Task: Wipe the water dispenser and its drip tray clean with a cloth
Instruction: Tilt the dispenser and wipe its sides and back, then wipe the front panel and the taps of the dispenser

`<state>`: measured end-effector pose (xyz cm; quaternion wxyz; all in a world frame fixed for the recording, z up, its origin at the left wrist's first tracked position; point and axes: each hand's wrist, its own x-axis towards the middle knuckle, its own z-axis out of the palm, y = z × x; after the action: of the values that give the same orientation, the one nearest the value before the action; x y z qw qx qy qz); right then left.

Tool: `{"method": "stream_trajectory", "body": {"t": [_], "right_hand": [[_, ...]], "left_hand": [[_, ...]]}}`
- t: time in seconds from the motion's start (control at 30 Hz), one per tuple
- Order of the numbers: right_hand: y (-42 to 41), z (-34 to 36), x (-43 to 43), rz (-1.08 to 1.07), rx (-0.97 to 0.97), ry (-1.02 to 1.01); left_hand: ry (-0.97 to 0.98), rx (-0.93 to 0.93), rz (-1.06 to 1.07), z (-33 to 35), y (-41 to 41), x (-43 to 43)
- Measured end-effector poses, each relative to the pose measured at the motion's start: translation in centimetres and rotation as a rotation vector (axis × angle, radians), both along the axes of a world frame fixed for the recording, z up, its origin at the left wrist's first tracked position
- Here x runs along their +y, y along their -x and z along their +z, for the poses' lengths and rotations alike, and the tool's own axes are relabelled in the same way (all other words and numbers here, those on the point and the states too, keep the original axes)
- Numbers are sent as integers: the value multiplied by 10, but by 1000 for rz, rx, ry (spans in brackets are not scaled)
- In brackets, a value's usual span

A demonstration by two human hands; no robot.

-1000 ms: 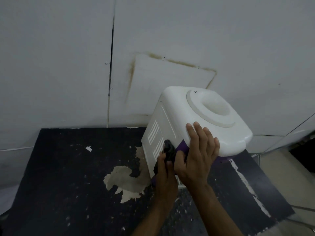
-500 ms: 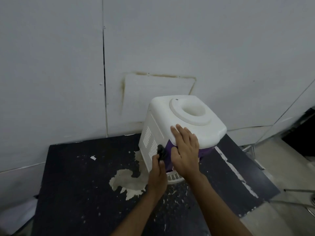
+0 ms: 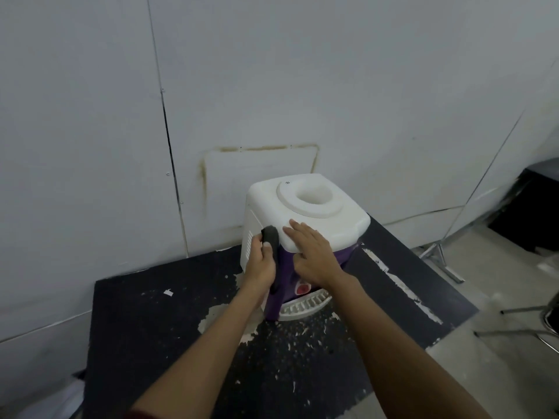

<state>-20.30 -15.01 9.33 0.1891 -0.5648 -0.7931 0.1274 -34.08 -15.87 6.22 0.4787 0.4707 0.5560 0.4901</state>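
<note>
A pale grey panelled wall is filling the far side of the scene, its sheets meeting at a dark vertical seam on the left. A rectangular patch outlined by a brownish stain is showing low on the wall. A black bench is standing against it, its surface chipping and peeling in pale flakes, with a larger bare patch near the middle and a long worn strip running along its right side. On the right, a light concrete floor is showing, with thin metal legs standing on it and a dark piece of furniture sitting further back. Dim, even light is falling over everything.
</note>
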Motion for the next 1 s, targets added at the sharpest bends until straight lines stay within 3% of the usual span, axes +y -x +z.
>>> {"method": "stream_trajectory", "body": {"t": [0.2,0.33,0.47,0.77,1.0], "right_hand": [[-12,13,-14,-31,133,-22],[-17,4,-29,-80,233,-107],[-27,-11,-63,-196,478,55],[-29,-40,-109,-317,778,187],[-41,-65,-102,-315,744,293]], "left_hand": [[185,109,-165,-17,17,-37],[246,63,-91,-28,36,-51],[220,34,-46,-35,45,-70],[218,-83,-81,-38,20,-96],[214,-114,-123,-37,-8,-98]]}}
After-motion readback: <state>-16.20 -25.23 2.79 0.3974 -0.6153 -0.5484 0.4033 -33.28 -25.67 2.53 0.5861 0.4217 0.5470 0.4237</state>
